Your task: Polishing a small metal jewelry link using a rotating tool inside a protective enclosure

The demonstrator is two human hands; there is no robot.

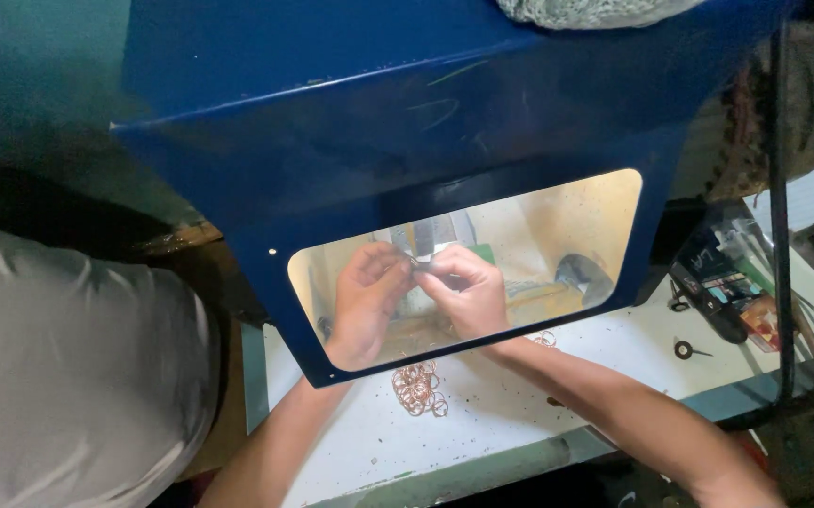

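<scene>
Both hands work behind the clear window (558, 226) of a blue hood (379, 122), fingertips meeting in the middle. The left hand (367, 296) and right hand (464, 290) each pinch one small dark piece (416, 267) between thumb and forefinger; it sits right where the fingertips touch, too small to tell its shape (likely one of the rings, judging by the pile). To do this well, keep both pinches tight and close to the piece, wrists steady, piece held in the lit middle of the window where it stays visible.

A heap of copper rings (418, 388) lies on the white bench (520, 395) just below the hood's lower edge, between the forearms; one loose ring (545, 338) sits near the right wrist. Right of the hood: a dark tool and packet clutter (722, 292), a small black washer (684, 349), black cables (783, 235) hanging down. The hood's lower frame crosses both wrists and limits reach; window glare blurs detail inside.
</scene>
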